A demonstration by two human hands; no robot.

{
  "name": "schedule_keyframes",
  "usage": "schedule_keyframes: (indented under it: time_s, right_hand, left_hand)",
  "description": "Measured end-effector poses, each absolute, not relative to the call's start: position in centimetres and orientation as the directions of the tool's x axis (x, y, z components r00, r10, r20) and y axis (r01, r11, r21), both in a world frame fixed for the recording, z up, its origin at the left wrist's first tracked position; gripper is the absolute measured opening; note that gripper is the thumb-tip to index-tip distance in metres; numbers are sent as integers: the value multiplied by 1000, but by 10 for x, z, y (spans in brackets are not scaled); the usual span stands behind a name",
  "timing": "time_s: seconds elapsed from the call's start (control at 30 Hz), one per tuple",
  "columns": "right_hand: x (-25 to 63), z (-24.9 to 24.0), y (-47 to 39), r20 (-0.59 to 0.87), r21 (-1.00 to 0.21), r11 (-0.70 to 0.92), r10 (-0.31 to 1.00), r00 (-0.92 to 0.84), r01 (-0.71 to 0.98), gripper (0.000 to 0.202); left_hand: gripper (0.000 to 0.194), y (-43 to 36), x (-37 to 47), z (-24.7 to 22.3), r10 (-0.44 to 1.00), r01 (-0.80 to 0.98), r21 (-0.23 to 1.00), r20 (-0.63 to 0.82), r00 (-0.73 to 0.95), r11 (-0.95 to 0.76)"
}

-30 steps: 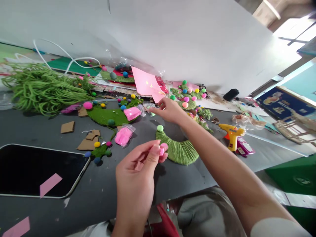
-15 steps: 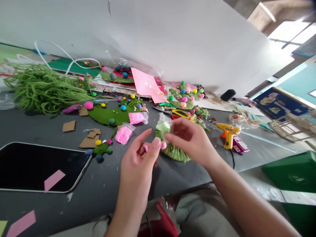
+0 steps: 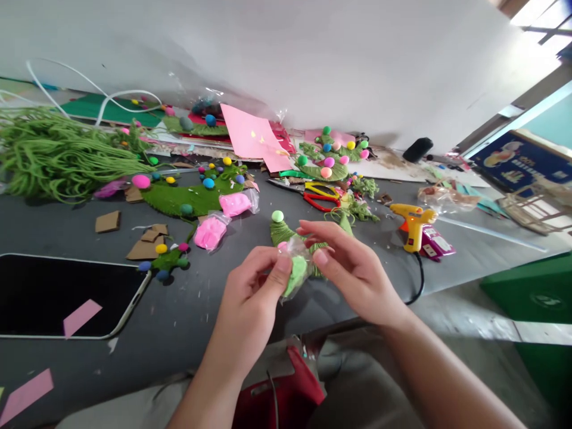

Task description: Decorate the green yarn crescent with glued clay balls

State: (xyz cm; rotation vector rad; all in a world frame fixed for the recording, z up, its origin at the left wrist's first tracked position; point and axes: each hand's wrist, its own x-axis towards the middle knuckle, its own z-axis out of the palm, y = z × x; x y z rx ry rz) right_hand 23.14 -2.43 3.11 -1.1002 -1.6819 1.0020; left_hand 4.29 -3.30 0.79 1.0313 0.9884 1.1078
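In front of me, my left hand (image 3: 254, 283) pinches a small clear bag of light green modelling clay (image 3: 295, 275) between thumb and fingers. My right hand (image 3: 353, 271) is beside the bag, thumb and fingers curved and apart, the thumb close to the plastic. Behind both hands lies a green yarn-wrapped shape (image 3: 282, 232), partly hidden, with a pale green ball (image 3: 277, 216) at its tip. A pink ball (image 3: 282, 244) shows just past my left fingertips; whether they touch it I cannot tell. Two bags of pink clay (image 3: 211, 231) lie to the left.
A phone or tablet (image 3: 58, 298) lies at left, near cardboard scraps (image 3: 149, 241) and green yarn (image 3: 67, 161). Scissors (image 3: 319, 196) and pompom-decorated green pieces (image 3: 187, 196) lie further back. At right are a yellow glue gun (image 3: 413, 226), its cord and a green bin (image 3: 531, 292).
The green clay bag has passed from my right hand to my left and come lower. My right hand has opened beside it. The view has shifted slightly to the right.
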Motion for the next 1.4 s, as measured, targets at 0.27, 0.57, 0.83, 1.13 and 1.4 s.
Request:
schedule_keyframes:
  time_s: [0.27, 0.57, 0.83, 1.13, 1.4]
  right_hand:
    - [239, 31, -21, 260, -923, 311, 938, -231, 225, 8]
    - [237, 27, -21, 315, -872, 386, 913, -259, 300, 7]
    - [245, 38, -25, 298, -866, 426, 859, -416, 261, 7]
    - [249, 35, -18, 37, -962, 135, 924, -380, 236, 17]
    - [253, 31, -15, 76, -988, 100, 979, -190, 117, 12]
  left_hand:
    - [33, -36, 49, 4, 973, -236, 953, -151, 173, 190]
    - [32, -36, 53, 0, 981, -210, 959, -174, 87, 188]
    - [32, -32, 51, 8, 991, -23, 995, -102, -92, 100]
    - [29, -33, 49, 0, 996, -152, 985, -86, -22, 81]
    - [35, -37, 47, 4, 990, -394, 919, 40, 135, 16]
